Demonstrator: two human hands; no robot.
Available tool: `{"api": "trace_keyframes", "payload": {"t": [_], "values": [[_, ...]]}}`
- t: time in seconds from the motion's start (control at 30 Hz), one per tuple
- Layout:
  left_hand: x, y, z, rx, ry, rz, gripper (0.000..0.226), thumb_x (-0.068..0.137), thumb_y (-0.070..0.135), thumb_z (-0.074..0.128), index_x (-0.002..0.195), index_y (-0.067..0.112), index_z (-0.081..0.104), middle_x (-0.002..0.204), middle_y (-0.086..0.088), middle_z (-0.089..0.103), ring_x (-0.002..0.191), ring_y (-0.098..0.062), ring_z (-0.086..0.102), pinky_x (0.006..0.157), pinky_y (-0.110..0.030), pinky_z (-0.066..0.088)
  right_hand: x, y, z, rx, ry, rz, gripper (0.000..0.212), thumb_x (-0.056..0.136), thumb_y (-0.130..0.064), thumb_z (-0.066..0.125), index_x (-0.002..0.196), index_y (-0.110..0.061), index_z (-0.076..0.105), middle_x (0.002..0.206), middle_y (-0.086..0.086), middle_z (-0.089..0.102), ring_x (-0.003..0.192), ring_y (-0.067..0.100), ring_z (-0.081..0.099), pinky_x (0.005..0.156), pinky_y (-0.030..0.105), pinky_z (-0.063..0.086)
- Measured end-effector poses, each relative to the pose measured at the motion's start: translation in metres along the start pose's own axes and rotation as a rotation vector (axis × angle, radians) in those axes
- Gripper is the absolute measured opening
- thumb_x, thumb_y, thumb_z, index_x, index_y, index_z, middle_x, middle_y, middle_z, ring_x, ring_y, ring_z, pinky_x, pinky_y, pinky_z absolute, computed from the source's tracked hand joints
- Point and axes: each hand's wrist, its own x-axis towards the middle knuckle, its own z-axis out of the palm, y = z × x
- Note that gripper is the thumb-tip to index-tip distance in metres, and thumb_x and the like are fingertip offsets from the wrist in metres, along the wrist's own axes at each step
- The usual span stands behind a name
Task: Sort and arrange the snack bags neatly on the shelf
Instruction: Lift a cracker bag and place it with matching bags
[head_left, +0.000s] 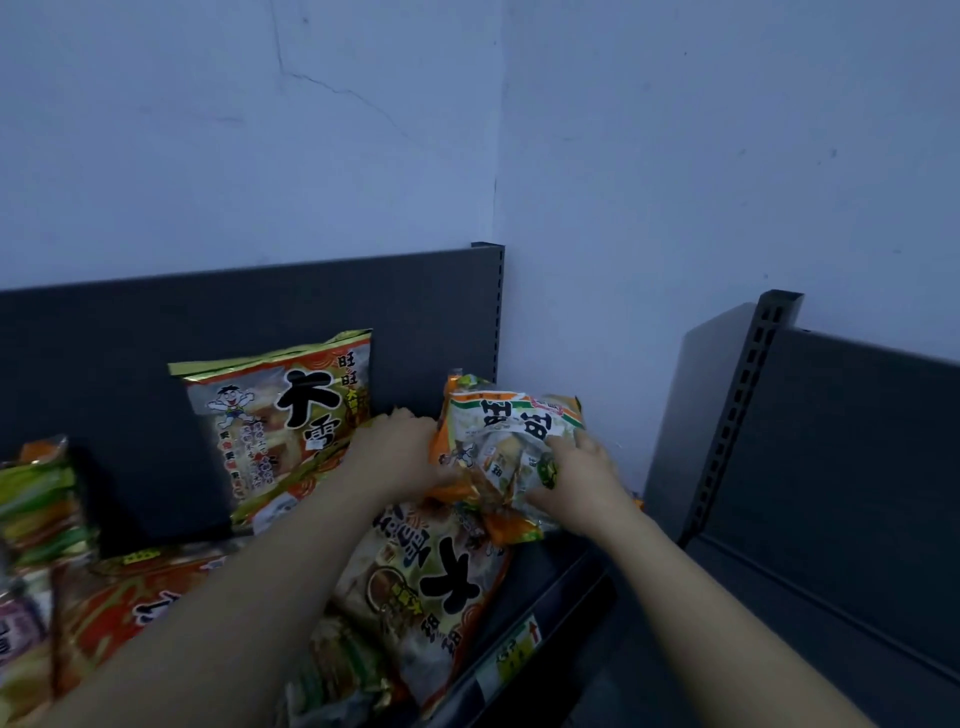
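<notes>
Head view: small crinkled green-and-orange plastic snack bags (511, 436) are held upright at the right end of the dark grey metal shelf (550, 587). They are clasped from both sides by the left grip (400, 452) and right grip (576, 478), apparently for squaring together. Left fingertips are hidden behind them; the striped packets (36, 499) at lower left are blurred.

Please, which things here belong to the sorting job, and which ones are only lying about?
Job: held snack bag, left hand, right hand, upright bag, flat bag, left-side bags, shelf.
Lying about: price label, neighbouring shelf unit, wall.
</notes>
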Motion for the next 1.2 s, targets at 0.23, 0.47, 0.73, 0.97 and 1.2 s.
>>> {"api": "trace_keyframes", "payload": {"t": [0.23, 0.47, 0.73, 0.97, 1.2], "values": [[-0.056, -0.058, -0.015, 0.020, 0.015, -0.117, 0.074, 0.077, 0.071, 0.059, 0.130, 0.021, 0.048, 0.128, -0.006, 0.052, 0.114, -0.028, 0.052, 0.086, -0.040, 0.049, -0.044, -0.042, 0.020, 0.007, 0.052, -0.064, 0.073, 0.081, -0.051, 0.067, 0.142, -0.023, 0.037, 0.146, 0.011, 0.034, 0.135, 0.031, 0.030, 0.109, 0.041, 0.031], [-0.081, -0.091, 0.002, -0.165, -0.144, -0.227, 0.101, 0.070, 0.069, 0.068, 0.147, 0.018, 0.027, 0.136, -0.004, 0.053, 0.117, -0.026, 0.054, 0.093, -0.041, 0.050, -0.089, -0.060, 0.063, 0.155, -0.229, 0.019, 0.080, 0.076, -0.062, 0.066, 0.145, -0.033, 0.036, 0.140, 0.007, 0.042, 0.118, 0.025, 0.053, 0.093, 0.036, 0.049], [-0.086, -0.090, -0.003, -0.450, -0.006, -0.218, 0.071, 0.079, 0.033, 0.078, 0.135, 0.013, 0.039, 0.123, -0.010, 0.059, 0.110, -0.029, 0.058, 0.091, -0.039, 0.050, -0.107, -0.061, 0.094, 0.515, -0.301, 0.110, 0.068, 0.082, -0.049, 0.068, 0.141, -0.024, 0.045, 0.135, 0.001, 0.057, 0.116, 0.018, 0.058, 0.092, 0.029, 0.048], [-0.109, -0.096, -0.045, -0.650, 0.309, -0.174, 0.011, 0.089, 0.020, 0.065, 0.091, 0.010, 0.062, 0.084, -0.004, 0.063, 0.081, -0.025, 0.060, 0.065, -0.034, 0.047, -0.115, -0.088, 0.086, 0.777, -0.350, 0.092, 0.025, 0.089, -0.039, 0.065, 0.108, -0.024, 0.066, 0.100, 0.001, 0.072, 0.075, 0.010, 0.065, 0.060, 0.021, 0.050], [-0.139, -0.099, -0.090, -0.860, 0.633, -0.100, 0.026, 0.094, 0.024, 0.058, 0.117, 0.014, 0.065, 0.105, 0.003, 0.063, 0.094, -0.012, 0.059, 0.072, -0.025, 0.043, -0.124, -0.115, 0.069, 0.953, -0.388, 0.033, 0.049, 0.093, -0.048, 0.056, 0.136, -0.029, 0.044, 0.069, -0.012, 0.053, 0.048, 0.005, 0.051, 0.053, 0.021, 0.042]]}}
